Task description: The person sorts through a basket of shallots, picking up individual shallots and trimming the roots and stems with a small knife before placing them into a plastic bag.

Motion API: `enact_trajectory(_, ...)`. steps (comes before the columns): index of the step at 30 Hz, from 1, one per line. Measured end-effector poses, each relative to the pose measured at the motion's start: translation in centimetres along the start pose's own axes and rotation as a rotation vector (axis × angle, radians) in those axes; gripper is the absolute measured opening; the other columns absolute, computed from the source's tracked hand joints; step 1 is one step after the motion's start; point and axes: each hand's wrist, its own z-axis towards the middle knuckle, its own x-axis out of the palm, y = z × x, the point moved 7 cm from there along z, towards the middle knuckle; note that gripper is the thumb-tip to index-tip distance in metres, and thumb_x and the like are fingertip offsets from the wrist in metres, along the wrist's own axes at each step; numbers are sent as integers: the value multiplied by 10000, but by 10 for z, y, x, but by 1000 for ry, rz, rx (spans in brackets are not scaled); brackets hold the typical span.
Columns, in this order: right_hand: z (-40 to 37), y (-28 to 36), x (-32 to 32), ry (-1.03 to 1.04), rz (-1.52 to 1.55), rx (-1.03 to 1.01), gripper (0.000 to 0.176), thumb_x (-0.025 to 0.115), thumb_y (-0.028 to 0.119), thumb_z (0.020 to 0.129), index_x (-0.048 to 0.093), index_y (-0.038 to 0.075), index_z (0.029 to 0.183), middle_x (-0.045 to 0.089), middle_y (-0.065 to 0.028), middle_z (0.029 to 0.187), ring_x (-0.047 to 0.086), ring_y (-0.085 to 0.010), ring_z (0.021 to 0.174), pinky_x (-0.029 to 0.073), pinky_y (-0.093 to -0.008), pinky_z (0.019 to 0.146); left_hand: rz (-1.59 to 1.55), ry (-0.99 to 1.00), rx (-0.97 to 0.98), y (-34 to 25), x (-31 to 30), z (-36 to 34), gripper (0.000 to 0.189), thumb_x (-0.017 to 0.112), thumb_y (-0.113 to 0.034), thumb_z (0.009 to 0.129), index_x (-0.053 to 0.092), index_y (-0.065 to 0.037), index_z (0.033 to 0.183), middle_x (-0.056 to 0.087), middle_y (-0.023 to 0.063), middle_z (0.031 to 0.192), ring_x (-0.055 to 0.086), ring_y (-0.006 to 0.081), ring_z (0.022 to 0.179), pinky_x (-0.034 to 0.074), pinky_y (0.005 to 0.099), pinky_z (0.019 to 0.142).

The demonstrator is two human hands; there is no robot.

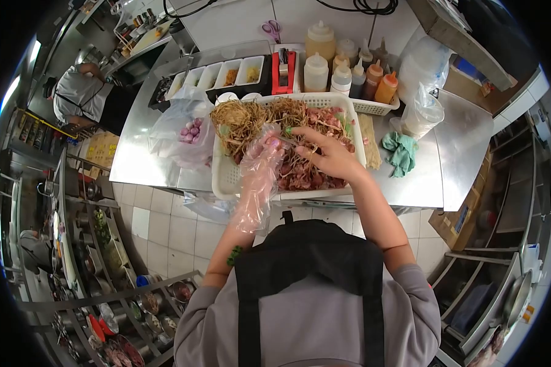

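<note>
My left hand (262, 158), in a loose clear plastic glove, is over the middle of a white perforated basket (224, 183). Its fingers are closed around a small pinkish piece that I cannot make out. From the right comes my bare right hand (332, 158), fingers bent toward that same spot, their tips close to the glove. What they pinch is too small to name. Under both hands lie reddish-purple pieces (312, 178) with long stringy roots. A bundle of dry, straw-coloured roots (239, 122) fills the basket's left end.
Left of the basket, a clear bag holds small purple shallots (191, 131). Behind are white containers (230, 73), a red-framed tool (283, 72) and squeeze bottles (341, 78). A green cloth (400, 153) lies right on the steel table (431, 177). Another person (82, 95) bends over at far left.
</note>
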Motion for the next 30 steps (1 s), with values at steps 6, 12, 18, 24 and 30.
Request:
enact_trajectory(6,1,1,6,50,36,-12,400,595,266,891,525,72,1234,597,-124,1167,568,-229,1061,415,-326,926,-70,109,87,-2,-2,1,356,624,-63,853,524,-24,1192,574,92,1134,578,162,978,491,284,839)
enact_trajectory(12,0,4,6,55,-49,-15,363,595,237,885,542,79,1208,631,-132,1065,613,-255,956,450,-328,842,-11,38,80,-5,-2,-4,291,609,-50,848,541,21,1122,597,95,1015,586,163,902,503,297,823)
enact_trajectory(18,1,4,9,28,-165,-53,297,591,202,882,537,58,1137,628,-139,1005,614,-312,905,458,-341,802,96,88,17,-8,-2,-1,309,606,-57,849,541,15,1143,609,107,1051,613,161,898,512,295,814)
enact_trajectory(24,3,0,8,-86,3,-35,261,587,165,886,534,47,1113,616,-137,1049,595,-283,970,440,-329,847,-148,167,19,0,10,4,283,607,-7,832,553,15,1109,613,101,994,613,150,868,522,267,795)
enact_trajectory(30,1,3,7,-120,57,17,253,588,174,893,537,41,1102,615,-116,1063,576,-211,998,421,-310,877,-18,19,82,0,12,2,278,634,5,820,553,15,1085,608,109,989,606,171,893,528,296,818)
